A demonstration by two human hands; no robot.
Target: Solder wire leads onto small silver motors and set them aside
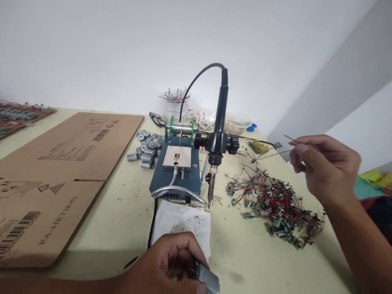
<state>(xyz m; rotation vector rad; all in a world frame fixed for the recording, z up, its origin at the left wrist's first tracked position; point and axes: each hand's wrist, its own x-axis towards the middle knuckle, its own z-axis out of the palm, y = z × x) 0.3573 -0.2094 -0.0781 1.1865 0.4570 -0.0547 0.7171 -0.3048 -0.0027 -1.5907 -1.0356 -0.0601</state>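
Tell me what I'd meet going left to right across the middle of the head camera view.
Flattened cardboard carton → pile of silver DC motors → blue soldering station → soldering iron → heap of motors with red and black wires → right hand

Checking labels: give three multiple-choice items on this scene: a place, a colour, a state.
1. In the head view, where is the heap of wired motors from the blue soldering base? A left B right C behind
2. What colour is the motor in the left hand? A silver B red C green
3. How does the soldering iron stand? A flat B clamped upright C dangling

1 B: it lies rightward.
2 A: silver casing shows past the fingers.
3 B: a clamp grips it, tip down.
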